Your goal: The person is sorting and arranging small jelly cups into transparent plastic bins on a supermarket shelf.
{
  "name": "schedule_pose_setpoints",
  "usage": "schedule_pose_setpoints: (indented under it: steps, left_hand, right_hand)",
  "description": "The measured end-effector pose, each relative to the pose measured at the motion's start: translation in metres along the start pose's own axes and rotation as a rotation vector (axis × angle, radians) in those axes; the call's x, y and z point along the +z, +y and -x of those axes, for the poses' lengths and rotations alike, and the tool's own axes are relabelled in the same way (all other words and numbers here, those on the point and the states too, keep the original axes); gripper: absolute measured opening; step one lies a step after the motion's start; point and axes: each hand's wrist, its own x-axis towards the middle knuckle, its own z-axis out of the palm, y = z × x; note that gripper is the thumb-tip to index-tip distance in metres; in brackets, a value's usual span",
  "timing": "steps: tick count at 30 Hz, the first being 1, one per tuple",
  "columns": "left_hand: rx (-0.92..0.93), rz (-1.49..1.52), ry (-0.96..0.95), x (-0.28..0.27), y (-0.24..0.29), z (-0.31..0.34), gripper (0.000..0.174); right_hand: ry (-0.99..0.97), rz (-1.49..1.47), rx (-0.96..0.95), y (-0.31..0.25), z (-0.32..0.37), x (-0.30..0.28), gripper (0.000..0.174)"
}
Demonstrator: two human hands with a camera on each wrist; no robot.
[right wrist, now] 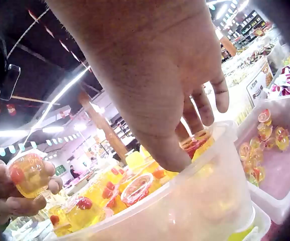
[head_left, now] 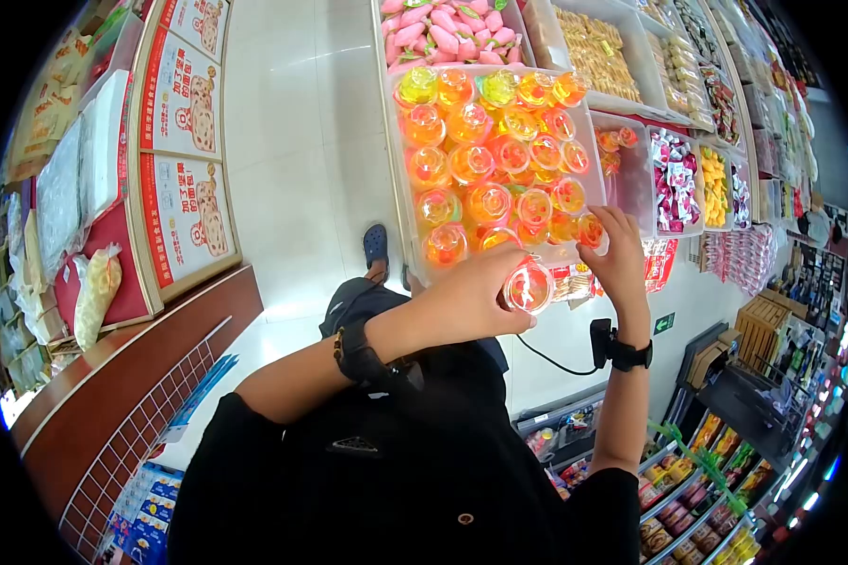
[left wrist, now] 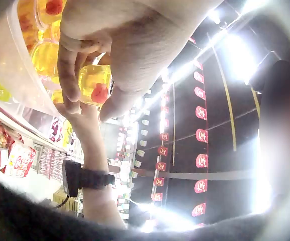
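My left hand (head_left: 466, 297) grips a clear jelly cup (head_left: 529, 286) over the near edge of a bin (head_left: 411, 235) full of orange and yellow cups. In the left wrist view, this cup (left wrist: 94, 84) shows yellow jelly with a red piece, between the thumb and fingers of the left hand (left wrist: 130, 45). At the bin's near right corner, my right hand (head_left: 620, 256) pinches another jelly cup (head_left: 590, 232). The right wrist view shows the right hand (right wrist: 150, 85) reaching over the rim, thumb and fingers about a red-topped cup (right wrist: 197, 143); its fingertips are partly hidden.
A smaller bin (head_left: 636, 179) with a few jelly cups adjoins on the right, then bins of purple (head_left: 675, 179) and yellow packets (head_left: 714, 186). Pink sweets (head_left: 452, 33) lie beyond. Boxed displays (head_left: 184, 202) line the left side of the aisle floor (head_left: 287, 169).
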Motion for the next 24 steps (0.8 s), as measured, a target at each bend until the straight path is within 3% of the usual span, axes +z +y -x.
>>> schedule_pose_setpoints:
  steps: [5,8,24]
  left_hand:
    - [-0.025,0.047,-0.038,-0.003,0.001,0.0,0.059]
    - [0.091,0.001,0.073,0.004,-0.007,0.0,0.051]
    - [0.036,0.05,0.027,-0.002,-0.008,0.0,0.052]
  right_hand:
    - [-0.015,-0.019,0.007,0.002,0.001,0.001,0.059]
    - [-0.042,-0.036,0.033,0.001,0.002,-0.001,0.059]
    - [-0.068,-0.135,0.074,0.012,0.005,0.005,0.062]
